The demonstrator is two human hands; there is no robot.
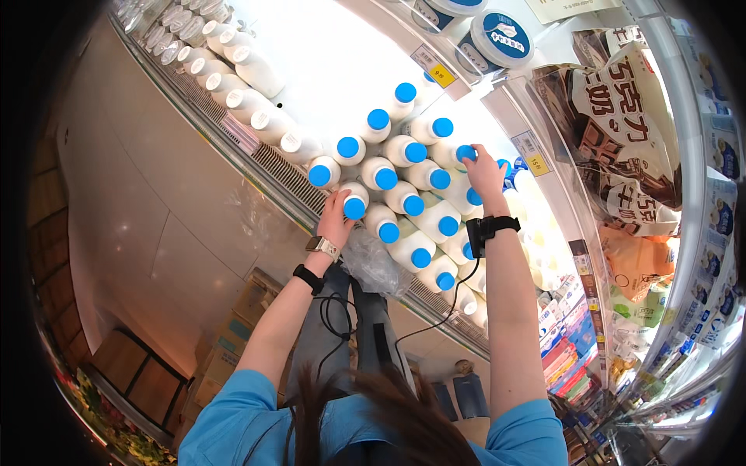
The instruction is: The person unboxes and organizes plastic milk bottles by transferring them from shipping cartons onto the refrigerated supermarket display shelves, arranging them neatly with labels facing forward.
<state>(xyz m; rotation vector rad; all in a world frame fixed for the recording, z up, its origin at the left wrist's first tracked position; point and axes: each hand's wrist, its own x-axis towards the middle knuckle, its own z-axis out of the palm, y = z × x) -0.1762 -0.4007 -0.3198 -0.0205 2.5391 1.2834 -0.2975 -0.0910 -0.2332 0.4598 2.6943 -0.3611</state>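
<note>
Rows of white milk bottles with blue caps stand close together in a lit chiller. My left hand (pixel 334 219) curls around a blue-capped bottle (pixel 354 195) at the front edge of the group, with thumb and fingers on its side. Farther back, my right hand (pixel 487 176) has its fingers at the cap of another bottle (pixel 449 152). Its palm side is partly hidden from me. Crumpled clear plastic wrap (pixel 374 265) hangs at the chiller's front edge, just below my left hand.
White-topped bottles (pixel 247 100) line the chiller's left front, by the vent grille (pixel 285 169). An upper shelf with price tags (pixel 531 152) holds tubs (pixel 502 38) and brown bags (pixel 623 110). A black cable (pixel 446 319) hangs from my right wrist strap. Cardboard boxes (pixel 224 349) stand below left.
</note>
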